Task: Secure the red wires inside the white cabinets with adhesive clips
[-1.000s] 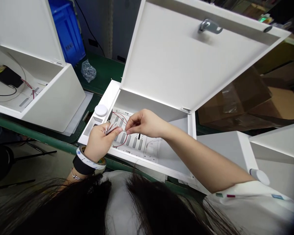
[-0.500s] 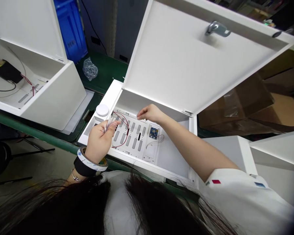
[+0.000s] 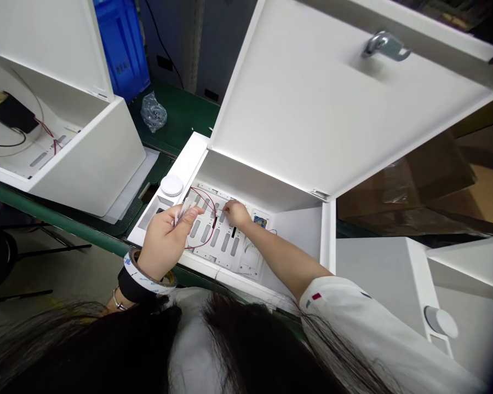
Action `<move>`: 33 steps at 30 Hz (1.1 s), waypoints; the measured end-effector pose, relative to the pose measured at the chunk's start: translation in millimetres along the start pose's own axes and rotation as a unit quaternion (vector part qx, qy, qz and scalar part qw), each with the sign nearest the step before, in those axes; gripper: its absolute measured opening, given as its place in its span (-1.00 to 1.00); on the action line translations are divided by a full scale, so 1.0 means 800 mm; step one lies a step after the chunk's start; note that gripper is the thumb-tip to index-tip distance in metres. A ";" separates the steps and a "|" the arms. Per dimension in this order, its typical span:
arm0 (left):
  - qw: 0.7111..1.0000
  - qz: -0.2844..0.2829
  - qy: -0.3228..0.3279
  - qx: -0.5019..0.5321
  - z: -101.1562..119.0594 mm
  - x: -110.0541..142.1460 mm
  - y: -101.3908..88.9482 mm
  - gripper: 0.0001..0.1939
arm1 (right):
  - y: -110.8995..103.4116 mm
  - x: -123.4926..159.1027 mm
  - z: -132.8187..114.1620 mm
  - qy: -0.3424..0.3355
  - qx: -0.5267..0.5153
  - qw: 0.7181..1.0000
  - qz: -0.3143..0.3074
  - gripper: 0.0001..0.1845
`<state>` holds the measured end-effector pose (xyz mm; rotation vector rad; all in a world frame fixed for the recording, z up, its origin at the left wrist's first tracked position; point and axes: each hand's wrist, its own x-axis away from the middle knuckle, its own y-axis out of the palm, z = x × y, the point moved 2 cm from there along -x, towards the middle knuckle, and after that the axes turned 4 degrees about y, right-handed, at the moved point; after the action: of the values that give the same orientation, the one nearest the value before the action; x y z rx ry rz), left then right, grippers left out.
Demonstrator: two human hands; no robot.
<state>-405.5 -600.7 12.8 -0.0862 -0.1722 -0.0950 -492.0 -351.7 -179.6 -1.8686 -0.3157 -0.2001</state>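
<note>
We log: l. hand closed on white strips, over slotted panel in white cabinet; r. hand closed, tips at panel, any item held too small to tell; tape roll on l. wrist.

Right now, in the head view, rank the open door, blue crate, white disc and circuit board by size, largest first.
1. Open door, though it is nearest the camera
2. Blue crate
3. White disc
4. Circuit board
</note>
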 end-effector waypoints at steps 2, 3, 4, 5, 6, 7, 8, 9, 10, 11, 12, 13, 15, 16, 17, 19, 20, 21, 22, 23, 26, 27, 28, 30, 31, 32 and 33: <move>1.000 0.000 0.002 -0.005 0.001 0.000 0.000 -0.57 | 0.009 0.001 0.006 -0.002 0.007 1.000 -0.018 -0.69; 1.000 0.000 0.001 -0.008 0.002 0.000 0.000 -0.57 | 0.013 0.000 0.008 0.000 0.004 1.000 -0.025 -0.70; 1.000 0.000 0.000 -0.011 0.003 0.001 0.000 -0.58 | 0.016 0.000 0.010 0.003 -0.001 1.000 -0.027 -0.70; 1.000 0.001 -0.001 -0.015 0.003 0.001 0.000 -0.58 | 0.018 0.000 0.011 0.004 -0.010 1.000 -0.026 -0.71; 1.000 0.000 -0.002 -0.018 0.003 0.001 0.000 -0.59 | 0.020 -0.001 0.011 0.004 -0.018 1.000 -0.023 -0.72; 1.000 0.000 -0.003 -0.022 0.004 0.001 0.000 -0.59 | 0.022 -0.002 0.011 0.004 -0.026 0.999 -0.018 -0.72; 1.000 -0.001 -0.003 -0.024 0.004 0.001 0.000 -0.60 | 0.024 -0.002 0.010 0.004 -0.032 0.999 -0.014 -0.72; 1.000 -0.002 -0.001 -0.026 0.003 0.000 0.000 -0.60 | 0.026 -0.001 0.009 0.003 -0.036 0.999 -0.009 -0.72; 1.000 -0.002 0.000 -0.027 0.003 0.000 0.000 -0.61 | 0.027 -0.001 0.007 0.002 -0.040 0.999 -0.005 -0.72; 1.000 -0.003 0.001 -0.025 0.003 0.000 0.000 -0.61 | 0.029 0.001 0.006 0.003 -0.045 0.999 -0.002 -0.72; 1.000 -0.004 0.001 -0.023 0.003 0.000 0.000 -0.61 | 0.029 0.003 0.004 0.006 -0.053 0.999 -0.001 -0.73; 1.000 -0.005 0.001 -0.020 0.002 0.000 0.000 -0.61 | 0.030 0.005 0.004 0.012 -0.063 0.998 -0.001 -0.74; 1.000 -0.007 0.002 -0.015 0.002 0.000 0.000 -0.61 | 0.030 0.011 0.003 0.024 -0.092 0.995 -0.003 -0.78; 1.000 -0.008 0.002 -0.013 0.002 0.000 0.000 -0.61 | 0.031 0.014 0.003 0.030 -0.107 0.994 -0.006 -0.80; 1.000 -0.007 0.003 -0.013 0.002 0.000 0.000 -0.61 | 0.031 0.016 0.003 0.033 -0.123 0.992 -0.008 -0.81; 1.000 -0.004 0.004 -0.013 0.002 0.000 -0.001 -0.61 | 0.032 0.020 0.003 0.037 -0.149 0.988 -0.013 -0.82; 1.000 -0.003 0.004 -0.012 0.001 0.000 0.000 -0.61 | 0.032 0.021 0.004 0.041 -0.158 0.987 -0.014 -0.82; 1.000 -0.002 0.004 -0.012 0.001 0.000 0.000 -0.61 | 0.033 0.022 0.004 0.047 -0.164 0.985 -0.014 -0.82; 1.000 -0.003 0.005 -0.011 0.000 -0.001 0.000 -0.61 | 0.035 0.023 0.004 0.053 -0.168 0.984 -0.012 -0.81; 1.000 -0.004 0.005 -0.009 0.000 -0.001 0.000 -0.62 | 0.036 0.023 0.004 0.058 -0.170 0.984 -0.008 -0.81; 1.000 -0.005 0.008 -0.006 0.000 -0.001 0.000 -0.63 | 0.042 0.024 0.003 0.064 -0.182 0.981 0.005 -0.79; 1.000 -0.005 0.010 -0.006 0.000 -0.001 0.000 -0.63 | 0.044 0.024 0.002 0.068 -0.193 0.979 0.008 -0.79; 1.000 -0.004 0.011 -0.007 0.000 0.000 -0.001 -0.63 | 0.046 0.024 0.002 0.078 -0.207 0.975 0.009 -0.79; 1.000 -0.003 0.016 -0.009 0.001 0.000 -0.001 -0.64 | 0.051 0.025 0.003 0.108 -0.240 0.965 0.009 -0.82; 1.000 -0.003 0.018 -0.010 0.002 0.001 -0.001 -0.64 | 0.053 0.025 0.004 0.126 -0.256 0.958 0.007 -0.84; 1.000 -0.003 0.020 -0.010 0.002 0.001 -0.001 -0.64 | 0.055 0.025 0.005 0.142 -0.272 0.952 0.005 -0.85; 1.000 -0.003 0.021 -0.011 0.002 0.001 -0.001 -0.65 | 0.057 0.025 0.005 0.154 -0.286 0.946 0.002 -0.85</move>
<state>-405.2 -601.7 14.8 -0.1060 -0.1302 -0.1051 -458.6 -358.4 -215.9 -2.3645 -0.0321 -0.6267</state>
